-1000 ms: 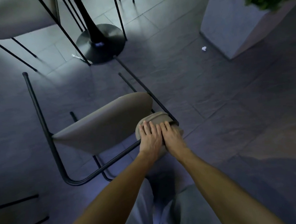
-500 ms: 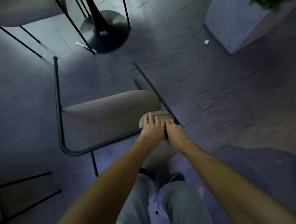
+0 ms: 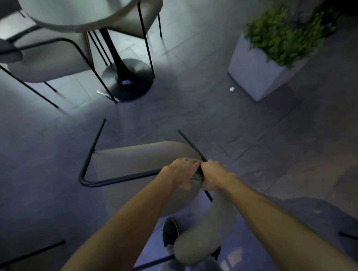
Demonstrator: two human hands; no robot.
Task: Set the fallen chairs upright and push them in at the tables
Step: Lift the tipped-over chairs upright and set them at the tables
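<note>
Your left hand and right hand are both clamped on the backrest of the chair, which is tipped mid-floor, short of the desk. Its raised legs could swing and catch your knee if your grip slips.

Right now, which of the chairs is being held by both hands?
The tilted chair in the middle; left hand and right hand grip its backrest. The two chairs at the round table stand untouched.
</note>
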